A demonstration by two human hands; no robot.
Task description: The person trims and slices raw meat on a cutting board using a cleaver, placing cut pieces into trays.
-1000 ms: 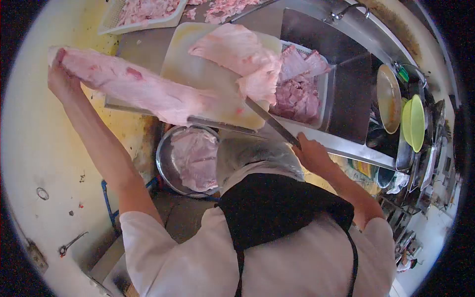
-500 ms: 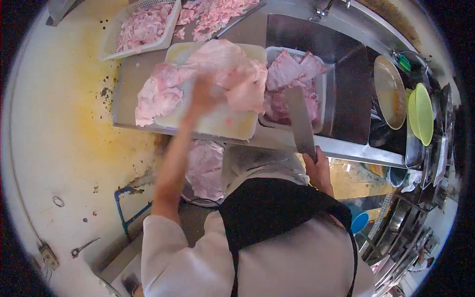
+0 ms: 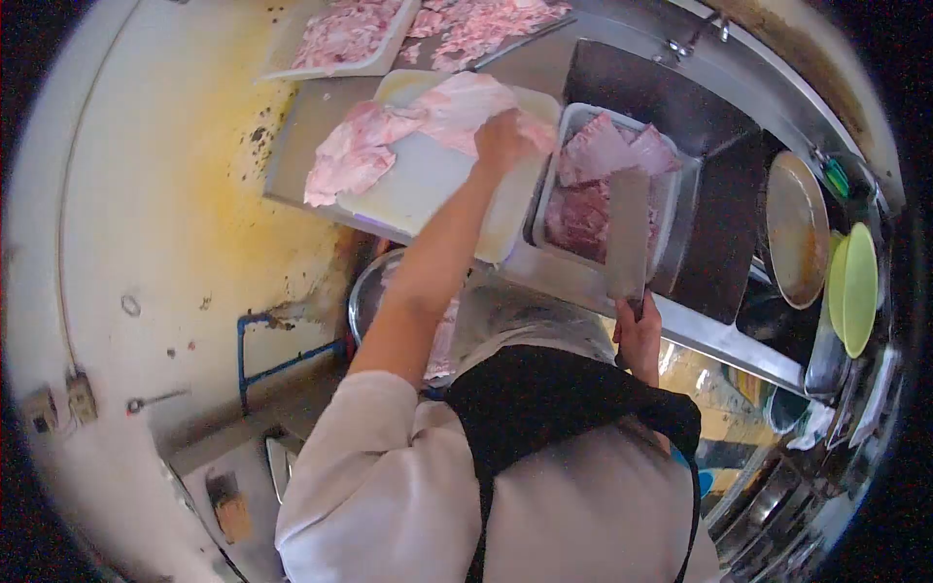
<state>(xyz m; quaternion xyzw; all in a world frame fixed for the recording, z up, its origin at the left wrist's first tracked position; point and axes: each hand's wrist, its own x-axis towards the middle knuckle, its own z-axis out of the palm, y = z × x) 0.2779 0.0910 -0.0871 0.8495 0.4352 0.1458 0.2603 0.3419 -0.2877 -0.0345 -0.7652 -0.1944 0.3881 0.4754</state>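
Observation:
A broad pale pink sheet of raw meat [image 3: 452, 105] lies on the white cutting board [image 3: 428, 189], its left lobe hanging past the board's edge. My left hand [image 3: 501, 139] is closed at the right part of this meat, its fingertips partly hidden. In my right hand [image 3: 639, 338] is the dark handle of a cleaver [image 3: 629, 228]. The wide blade points up and away from me, above a white tray [image 3: 669, 243] in the sink. That tray holds several pieces of raw meat [image 3: 580, 219], paler on top and redder below.
Meat scraps fill a white basket [image 3: 275, 60] at the upper left, with more trimmings [image 3: 496, 27] beside it. A metal bowl [image 3: 362, 296] with meat sits below the counter. To the right are a round pan [image 3: 797, 228] and a green basin [image 3: 859, 291].
My left hand has shifted rightward from the board's middle to the meat's right part, which looks bunched up there. My right hand still holds the cleaver. The camera view has turned.

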